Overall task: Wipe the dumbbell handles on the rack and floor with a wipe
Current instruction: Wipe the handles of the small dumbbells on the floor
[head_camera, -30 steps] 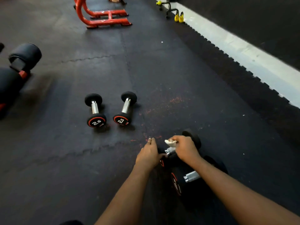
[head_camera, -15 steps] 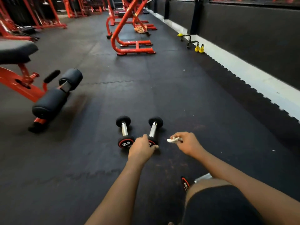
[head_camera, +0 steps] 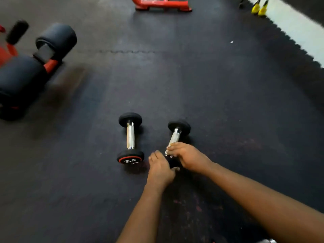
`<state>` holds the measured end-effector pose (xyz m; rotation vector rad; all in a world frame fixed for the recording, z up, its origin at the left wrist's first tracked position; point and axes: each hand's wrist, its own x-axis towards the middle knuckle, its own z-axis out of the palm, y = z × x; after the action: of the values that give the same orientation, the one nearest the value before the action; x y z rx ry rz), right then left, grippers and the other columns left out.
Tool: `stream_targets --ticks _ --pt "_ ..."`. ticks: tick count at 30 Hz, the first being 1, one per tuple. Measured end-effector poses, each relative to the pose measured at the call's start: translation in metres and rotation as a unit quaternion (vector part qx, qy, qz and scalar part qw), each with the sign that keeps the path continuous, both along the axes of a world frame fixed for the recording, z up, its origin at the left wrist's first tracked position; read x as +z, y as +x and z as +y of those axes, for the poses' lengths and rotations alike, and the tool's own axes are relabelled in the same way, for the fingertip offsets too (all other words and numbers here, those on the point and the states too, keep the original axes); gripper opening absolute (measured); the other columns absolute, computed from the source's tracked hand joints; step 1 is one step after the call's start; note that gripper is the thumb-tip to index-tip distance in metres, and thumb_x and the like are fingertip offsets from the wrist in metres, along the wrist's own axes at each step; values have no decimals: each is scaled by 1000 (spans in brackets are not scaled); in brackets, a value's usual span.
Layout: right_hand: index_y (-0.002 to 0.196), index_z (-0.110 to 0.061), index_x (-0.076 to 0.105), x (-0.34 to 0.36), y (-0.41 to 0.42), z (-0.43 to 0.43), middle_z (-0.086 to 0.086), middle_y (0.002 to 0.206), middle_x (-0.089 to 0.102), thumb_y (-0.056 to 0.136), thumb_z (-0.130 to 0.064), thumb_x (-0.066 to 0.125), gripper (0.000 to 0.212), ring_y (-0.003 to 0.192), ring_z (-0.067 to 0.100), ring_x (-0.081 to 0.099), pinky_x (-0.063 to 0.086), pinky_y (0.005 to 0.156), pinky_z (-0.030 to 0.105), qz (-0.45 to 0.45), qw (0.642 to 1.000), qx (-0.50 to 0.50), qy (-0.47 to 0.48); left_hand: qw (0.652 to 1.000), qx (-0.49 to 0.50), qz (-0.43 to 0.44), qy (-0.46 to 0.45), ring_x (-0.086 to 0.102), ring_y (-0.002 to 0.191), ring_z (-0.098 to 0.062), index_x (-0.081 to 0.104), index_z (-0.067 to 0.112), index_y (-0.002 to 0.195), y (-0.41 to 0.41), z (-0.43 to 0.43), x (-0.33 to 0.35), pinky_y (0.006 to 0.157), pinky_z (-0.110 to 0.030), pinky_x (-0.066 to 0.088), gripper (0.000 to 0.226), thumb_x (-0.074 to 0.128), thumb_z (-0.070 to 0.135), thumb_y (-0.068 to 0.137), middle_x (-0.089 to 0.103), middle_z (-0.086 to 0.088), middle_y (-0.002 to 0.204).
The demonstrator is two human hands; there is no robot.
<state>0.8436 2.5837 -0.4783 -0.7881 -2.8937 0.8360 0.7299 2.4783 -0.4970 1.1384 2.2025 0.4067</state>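
**Wipe Meeting the Handle of a Floor Dumbbell**

Two small dumbbells are lying side by side on the dark rubber floor (head_camera: 228,102), a little apart from each other. The angled dumbbell (head_camera: 175,135) is sitting on the right of the pair, its chrome handle slanting away and to the right toward its far black head. The right grip (head_camera: 190,157), a bare hand, is curling its fingers round the near end of that handle and is pinching a crumpled white wipe (head_camera: 168,152) against the metal. The wipe is showing only as a small pale fold at the fingertips, right on the handle, just above the near head.

The left grip (head_camera: 160,170) is resting over the near head of the same dumbbell, fingers bent round its left side and holding it; a sliver of the black head is peeking out between the two hands. Both forearms are reaching in from the lower right.

The other dumbbell (head_camera: 130,137) is lying untouched just to the left, its handle running almost straight away from the camera, and its near head is showing a red ring and the marking 2.5.

Farther off, the black padded rollers of a bench (head_camera: 56,38) are sitting at the left, blurred. A red frame base (head_camera: 161,5) is standing at the top edge. Two yellow kettlebells (head_camera: 259,8) are standing at the top right, beside a pale strip (head_camera: 298,30) edging the mats.
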Motion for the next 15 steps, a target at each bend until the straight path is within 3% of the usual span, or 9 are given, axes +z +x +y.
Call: stream_targets --ticks 2,4,6,9,13,15 --pt "118 -11 70 -16 -2 22 3 127 65 78 4 49 48 129 18 52 10 115 12 10 999 31 26 1000 3 5 8 24 140 -38 19 -11 145 4 -1 -8 121 -40 22 101 76 45 84 26 -26 148" --pt "111 -13 74 -22 -5 38 2 119 70 73 2 47 49 125 22 56 18 118 28 44 998 -6 40 999 8 35 19 23 141 -41 18 -14 146 14 -1 -10 123 -43 17 102 74 45 83 26 -27 147" --pt "111 -12 74 -26 -11 34 2 117 70 76 1 52 43 127 22 54 23 117 39 32 997 37 66 998 5 56 24 21 142 -41 18 -13 147 25 -1 -7 124 -43 13 101 72 43 82 25 -26 148" --pt "126 -14 65 -24 -13 23 2 133 62 81 3 59 48 136 15 45 6 120 30 -7 983 167 76 998 21 47 40 20 143 -39 19 -10 148 27 -2 -6 124 -42 13 98 71 39 81 26 -24 149" --pt "123 -12 67 -23 -12 64 5 131 63 72 13 55 58 135 21 46 8 121 33 7 992 23 123 999 30 9 31 16 144 -37 11 -8 149 20 -2 -3 124 -40 15 102 73 39 84 16 -22 150" --pt "122 -11 67 -23 -18 48 6 129 64 74 11 57 54 133 22 49 14 120 35 -1 989 76 125 999 31 -1 30 17 144 -37 12 -7 149 18 -2 -1 123 -40 17 101 74 38 84 17 -21 149"
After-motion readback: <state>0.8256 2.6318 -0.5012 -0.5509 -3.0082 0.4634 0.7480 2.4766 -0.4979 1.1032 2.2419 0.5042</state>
